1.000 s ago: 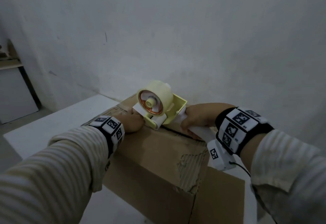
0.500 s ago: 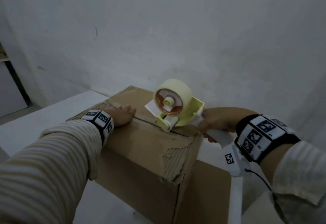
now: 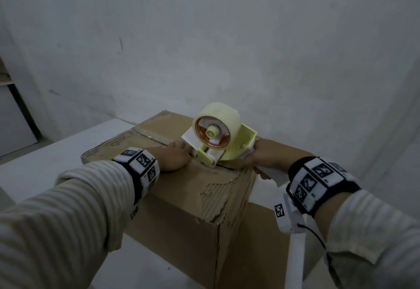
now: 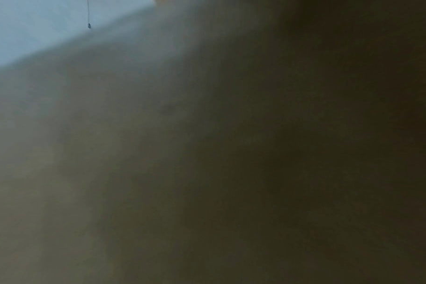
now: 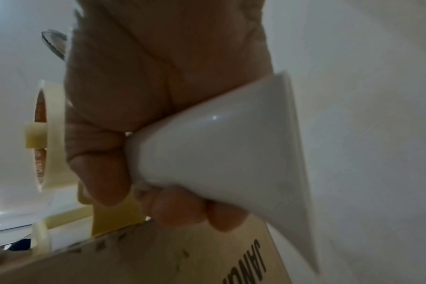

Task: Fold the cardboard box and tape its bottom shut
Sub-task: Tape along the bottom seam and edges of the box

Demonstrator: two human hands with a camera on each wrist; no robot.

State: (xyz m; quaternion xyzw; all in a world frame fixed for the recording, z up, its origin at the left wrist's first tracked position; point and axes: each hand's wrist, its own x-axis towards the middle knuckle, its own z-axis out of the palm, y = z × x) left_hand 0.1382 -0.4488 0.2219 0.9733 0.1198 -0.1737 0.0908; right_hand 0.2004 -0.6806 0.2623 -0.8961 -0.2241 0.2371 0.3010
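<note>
A brown cardboard box (image 3: 181, 197) stands on a white table, its folded flaps facing up with a seam running across the top. A pale yellow tape dispenser (image 3: 218, 138) with a roll of tape sits on that seam near the box's right edge. My right hand (image 3: 266, 159) grips the dispenser's white handle (image 5: 219, 146), fingers and thumb curled round it. My left hand (image 3: 172, 158) lies flat on the box top just left of the dispenser, pressing the flaps. The left wrist view is dark and blurred against the cardboard.
The white table (image 3: 45, 163) stretches left of the box. A plain white wall (image 3: 227, 50) rises close behind. A loose flap (image 3: 256, 243) hangs down at the box's right side. A dark doorway or cabinet (image 3: 13, 116) is at far left.
The dispenser has travelled right along the seam toward the box's right edge, then held there. My left hand slid right along the box top and now lies beside the dispenser.
</note>
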